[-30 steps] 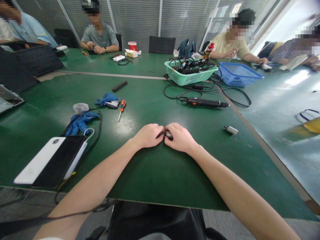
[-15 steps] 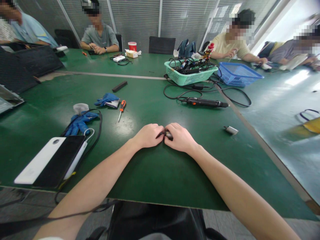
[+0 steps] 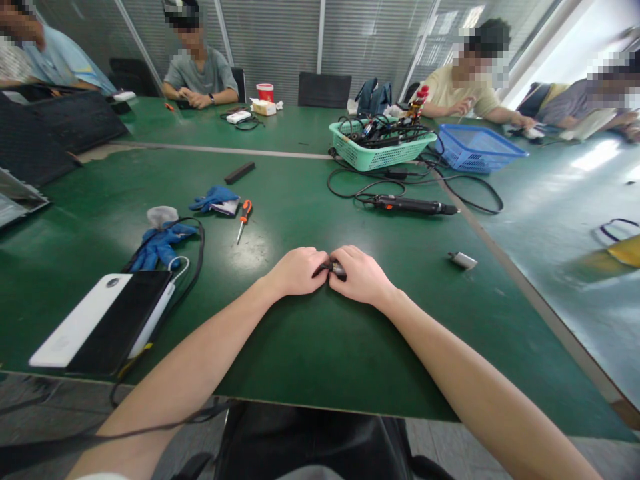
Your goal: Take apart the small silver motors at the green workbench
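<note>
My left hand (image 3: 301, 272) and my right hand (image 3: 361, 275) meet over the middle of the green table's near half, fingers closed. Between them is a small silver-and-dark cylindrical piece (image 3: 337, 269), mostly covered by the fingers. The right fingers wrap its metal part, while the left fingers pinch a dark part at its left end. Whether the two parts are joined cannot be made out. To the right lies a separate silver cylinder (image 3: 463, 260) with a dark end. A screwdriver (image 3: 245, 220) with an orange-and-black handle rests beyond my left hand.
At left are a white-and-black power bank (image 3: 100, 323) with cables and blue gloves (image 3: 159, 247). A corded electric screwdriver (image 3: 415, 205) lies beyond my right hand. Behind it stand a green basket (image 3: 375, 159) of tools and a blue basket (image 3: 473, 153). Several people sit around the table.
</note>
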